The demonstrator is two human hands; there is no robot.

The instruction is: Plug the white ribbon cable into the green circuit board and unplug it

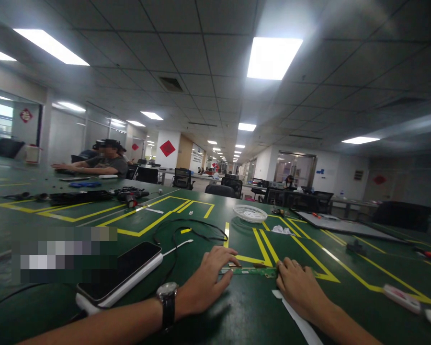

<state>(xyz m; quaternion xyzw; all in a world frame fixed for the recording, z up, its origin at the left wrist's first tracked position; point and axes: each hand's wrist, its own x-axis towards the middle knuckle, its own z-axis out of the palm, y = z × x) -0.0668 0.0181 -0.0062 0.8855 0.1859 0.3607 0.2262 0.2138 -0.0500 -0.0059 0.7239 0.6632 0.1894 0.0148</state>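
A thin green circuit board (251,271) lies lengthwise between my two hands on the green tabletop. My left hand (210,275), with a watch on the wrist, hovers at the board's left end. Its thumb and fingers are apart, and whether the tips touch the board I cannot tell. At the other end my right hand (297,286) has its fingers curled onto the board, hiding that part of it. Under my right wrist runs a white strip (298,318).
To the left, a phone (129,270) rests on a white power bank (122,292), near a black cable (187,221). Beyond are a white basket (250,213), crumpled paper (282,230) and a power drill (131,195). Another person (109,160) sits at the far left.
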